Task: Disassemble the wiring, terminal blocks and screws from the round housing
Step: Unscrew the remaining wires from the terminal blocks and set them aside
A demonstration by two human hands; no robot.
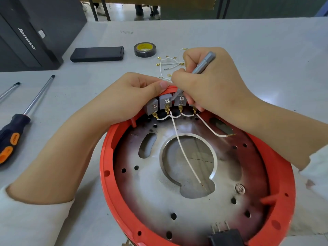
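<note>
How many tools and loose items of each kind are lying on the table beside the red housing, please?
Screwdrivers lying on the table: 2 (orange-black-handled screwdriver, far-left screwdriver)
Tape rolls: 1 (tape roll)
Black boxes: 1 (black box)
Bundles of removed white wires: 1 (wire bundle)
Total: 5

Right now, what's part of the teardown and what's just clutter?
In use: round housing, terminal blocks, white wires, grey driver in right hand, left hand, removed wires.
Lying about: tape roll, black case, orange-handled screwdriver, computer tower.
</note>
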